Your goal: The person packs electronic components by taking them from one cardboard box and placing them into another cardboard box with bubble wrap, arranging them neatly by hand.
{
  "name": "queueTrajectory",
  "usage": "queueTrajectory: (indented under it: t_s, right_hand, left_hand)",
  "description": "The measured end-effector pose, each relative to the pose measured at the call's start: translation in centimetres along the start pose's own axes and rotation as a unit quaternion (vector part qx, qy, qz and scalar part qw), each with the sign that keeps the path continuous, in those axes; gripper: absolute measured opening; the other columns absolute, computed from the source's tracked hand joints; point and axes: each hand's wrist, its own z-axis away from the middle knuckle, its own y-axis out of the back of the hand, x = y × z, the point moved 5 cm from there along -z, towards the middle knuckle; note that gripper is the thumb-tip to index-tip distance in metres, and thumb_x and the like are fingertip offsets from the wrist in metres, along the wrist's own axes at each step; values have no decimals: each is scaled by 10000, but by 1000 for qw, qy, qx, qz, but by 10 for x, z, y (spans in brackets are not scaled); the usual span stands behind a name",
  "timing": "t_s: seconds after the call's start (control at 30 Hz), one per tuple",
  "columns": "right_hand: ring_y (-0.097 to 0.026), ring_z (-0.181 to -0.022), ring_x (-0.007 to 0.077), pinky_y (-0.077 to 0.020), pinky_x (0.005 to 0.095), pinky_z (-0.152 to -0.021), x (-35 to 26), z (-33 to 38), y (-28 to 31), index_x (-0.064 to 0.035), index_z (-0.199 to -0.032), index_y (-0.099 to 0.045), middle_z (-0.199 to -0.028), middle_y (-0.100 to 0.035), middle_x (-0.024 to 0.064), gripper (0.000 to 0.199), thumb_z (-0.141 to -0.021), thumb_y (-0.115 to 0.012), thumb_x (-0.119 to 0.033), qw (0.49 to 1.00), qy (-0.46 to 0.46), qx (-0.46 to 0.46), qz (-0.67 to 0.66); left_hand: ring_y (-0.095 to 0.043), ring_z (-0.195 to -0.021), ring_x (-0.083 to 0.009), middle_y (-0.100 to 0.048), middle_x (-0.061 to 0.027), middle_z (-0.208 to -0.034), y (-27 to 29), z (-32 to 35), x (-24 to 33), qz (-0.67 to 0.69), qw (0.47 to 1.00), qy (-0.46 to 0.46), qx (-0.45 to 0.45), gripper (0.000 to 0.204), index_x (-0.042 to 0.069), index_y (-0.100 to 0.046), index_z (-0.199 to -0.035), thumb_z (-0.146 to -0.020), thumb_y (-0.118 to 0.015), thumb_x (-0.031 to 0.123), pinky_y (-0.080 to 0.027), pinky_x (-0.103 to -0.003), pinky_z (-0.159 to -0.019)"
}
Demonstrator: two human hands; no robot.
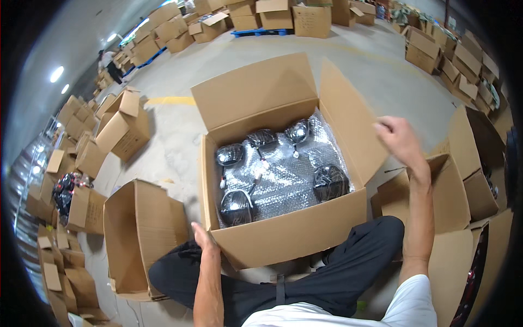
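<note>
An open cardboard box (289, 235) stands before my crossed legs. Inside, a sheet of clear bubble wrap (280, 182) carries several dark, rounded parts in shiny plastic film. One wrapped part (236, 206) lies near left, another (330, 182) near right, and the others are along the far side, some with short cables and small connectors. Against the box's near left corner rests my left hand (205, 238), one digit stretched out, the others mostly hidden. My right hand (397, 140), slightly blurred, has its fingers curled at the outer edge of the right box flap (348, 117).
An open carton (147, 237) stands beside my left knee. More open cartons (425, 191) crowd my right side. Stacks of boxes line the far side, some on blue pallets (259, 32). Another person (110, 65) is far off at left.
</note>
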Motion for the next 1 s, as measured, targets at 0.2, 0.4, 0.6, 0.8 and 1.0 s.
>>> queueTrajectory:
  t_s: [0.2, 0.4, 0.6, 0.8, 1.0]
  right_hand:
    - [-373, -1452, 361, -336, 384, -1163, -7, 23, -112, 79, -1507, -325, -1521, -413, 290, 776, -1031, -514, -504, 952, 165, -200, -164]
    - [-209, -1520, 387, -152, 491, -1247, 29, 58, -200, 76, -1521, -315, -1611, -263, 265, 958, -958, -479, -682, 890, 278, -328, 153]
    - [-265, -1504, 369, -223, 452, -1242, 36, 70, -165, 74, -1487, -375, -1593, -308, 251, 911, -904, -634, -576, 879, 260, -388, 99]
    - [-381, -1448, 346, -347, 440, -1197, 57, 105, -122, 47, -1434, -447, -1534, -425, 201, 726, -837, -704, -277, 803, 406, -289, 326]
    - [-549, -1316, 348, -470, 445, -1092, 76, 99, -132, 41, -1314, -565, -1380, -586, 193, 509, -870, -639, -198, 847, 458, -151, 225]
  left_hand:
    - [-636, -1143, -337, -629, -164, -1298, 18, -40, 40, 208, 972, -44, -102, 617, 15, -529, -1373, -1032, -479, 526, -527, -522, -985]
    - [-498, -1359, -337, -531, -215, -1444, -109, 185, 134, -299, 767, -416, -385, 707, -38, -503, -1404, -823, -798, 238, -394, -416, -1128]
    - [-299, -1493, -357, -343, -228, -1584, -93, 147, 84, -631, 293, -474, -539, 1043, -40, -380, -1485, -790, -668, 683, -238, -488, -1225]
    - [-362, -1465, -357, -349, -231, -1578, -62, 139, 103, -630, 78, -593, -496, 791, -55, -319, -1498, -844, -660, 230, -290, -467, -1218]
    - [-409, -1440, -348, -439, -224, -1525, -69, 125, 113, -581, 186, -567, -554, 658, -35, -425, -1443, -820, -604, 73, -324, -465, -1206]
